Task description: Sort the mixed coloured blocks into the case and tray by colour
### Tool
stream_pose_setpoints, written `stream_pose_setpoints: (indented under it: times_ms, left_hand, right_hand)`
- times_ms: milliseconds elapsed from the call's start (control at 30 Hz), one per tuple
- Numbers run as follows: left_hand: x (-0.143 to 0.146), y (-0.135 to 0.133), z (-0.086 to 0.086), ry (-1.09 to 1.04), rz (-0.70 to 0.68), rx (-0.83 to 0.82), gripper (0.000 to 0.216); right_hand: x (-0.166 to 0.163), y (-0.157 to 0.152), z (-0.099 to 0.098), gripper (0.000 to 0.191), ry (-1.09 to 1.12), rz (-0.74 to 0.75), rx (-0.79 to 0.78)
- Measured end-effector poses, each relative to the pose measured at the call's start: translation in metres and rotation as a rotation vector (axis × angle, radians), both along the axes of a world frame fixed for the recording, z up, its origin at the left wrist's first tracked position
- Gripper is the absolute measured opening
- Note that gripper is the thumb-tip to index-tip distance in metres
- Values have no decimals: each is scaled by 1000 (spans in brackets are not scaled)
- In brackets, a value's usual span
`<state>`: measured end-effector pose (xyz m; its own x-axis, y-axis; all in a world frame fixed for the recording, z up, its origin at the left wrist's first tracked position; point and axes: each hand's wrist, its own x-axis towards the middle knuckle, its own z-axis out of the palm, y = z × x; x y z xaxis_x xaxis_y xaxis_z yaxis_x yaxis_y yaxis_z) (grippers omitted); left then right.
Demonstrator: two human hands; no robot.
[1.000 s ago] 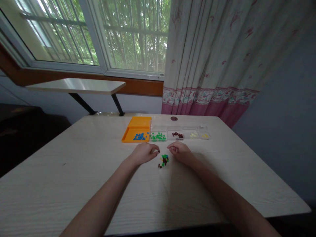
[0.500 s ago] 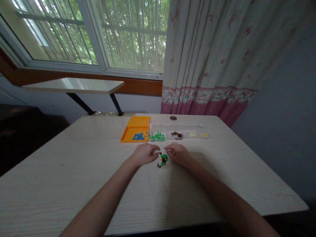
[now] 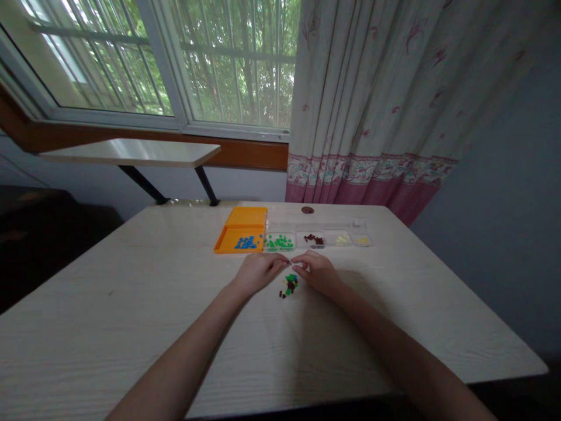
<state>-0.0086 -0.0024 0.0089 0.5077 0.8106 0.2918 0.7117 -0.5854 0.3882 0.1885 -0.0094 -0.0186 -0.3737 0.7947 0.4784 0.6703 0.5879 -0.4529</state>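
Note:
A small heap of mixed beads (image 3: pixel 289 285), green, dark red and a little yellow, lies on the pale wooden table (image 3: pixel 131 304). My left hand (image 3: pixel 258 271) rests just left of the heap with fingers pinched together, its tips reaching over the heap's far side. My right hand (image 3: pixel 316 271) sits just right of it, also pinched, and the fingertips of both hands almost meet above the heap. What the fingers hold, if anything, is too small to make out.
Beyond the hands stands an orange tray (image 3: pixel 242 231) with blue beads, then a row of clear compartments (image 3: pixel 318 238) holding green, dark red, pale and yellow beads. A small brown disc (image 3: pixel 307 209) lies near the far edge. A curtain (image 3: pixel 385 99) and a folding shelf (image 3: pixel 127 152) stand behind.
Both hands have drawn closer together over the far side of the bead heap; their fingertips now nearly touch.

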Motion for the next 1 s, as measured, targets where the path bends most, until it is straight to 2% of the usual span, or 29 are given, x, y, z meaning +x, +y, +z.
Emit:
stream_pose_setpoints:
  times_ms: [200,367,533,667,867,1000]
  left_hand:
    - [4,-3,0,-87,-28,40,27]
    - [6,-5,1,-117,-28,26,27]
    - [6,-6,4,-88,12,-18,31]
    - [3,-4,6,-23,58,-48,35]
    - [-1,-3,6,77,-77,-144,27]
    - [1,-5,6,101,-166,-195,24]
  right_hand:
    - [-1,-1,4,18,54,2,72]
    - [-1,-2,5,17,71,13,67]
    - [0,-3,8,17,67,6,73]
    - [7,-2,18,18,89,-37,117]
    - [25,-1,47,17,223,-196,327]
    - [30,-3,57,15,291,-215,428]
